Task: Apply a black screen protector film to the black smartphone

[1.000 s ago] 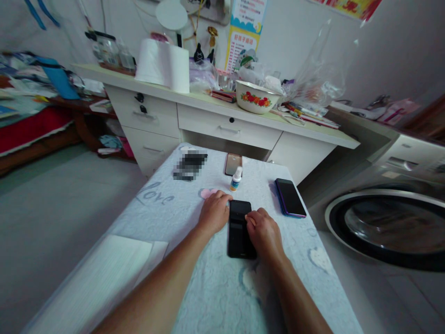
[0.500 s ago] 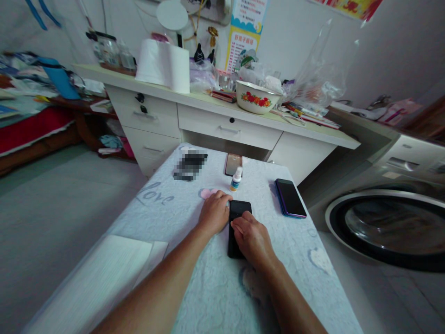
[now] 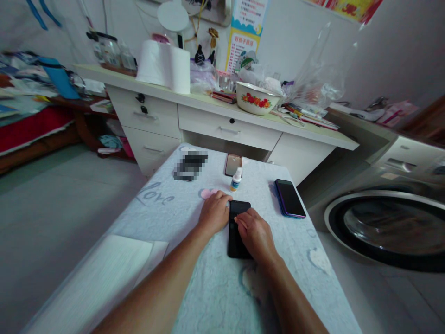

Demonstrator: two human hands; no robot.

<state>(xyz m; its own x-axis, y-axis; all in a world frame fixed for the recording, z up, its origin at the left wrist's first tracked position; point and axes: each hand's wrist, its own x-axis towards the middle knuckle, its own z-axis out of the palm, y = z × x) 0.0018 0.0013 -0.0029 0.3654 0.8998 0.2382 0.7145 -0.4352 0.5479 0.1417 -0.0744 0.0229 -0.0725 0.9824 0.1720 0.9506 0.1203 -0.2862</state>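
Observation:
A black phone [image 3: 237, 239] lies flat on the cloth-covered table [image 3: 194, 297]. Against its upper left edge rests my left hand [image 3: 214, 212], fingers bent together and steadying it. My right hand [image 3: 254, 232] is over the phone's right side, its fingers pinched at the screen; whatever they may hold is too small to make out. A small white spray bottle [image 3: 236, 180] stands just beyond the phone. Behind the bottle lies another phone [image 3: 233, 163] with a brownish surface. Toward the right edge, a dark phone [image 3: 291, 198] lies on a blue-edged item.
Pale folded sheets [image 3: 100, 273] lie at the table's near left, and a pixelated dark item [image 3: 190, 166] at the far left. Beyond stands a white desk [image 3: 208, 116] with a flowered bowl [image 3: 257, 98]. A washing machine [image 3: 399, 185] is on the right.
My right hand has shifted slightly up and to the right over the phone, showing more of the screen. My left hand has stayed in place.

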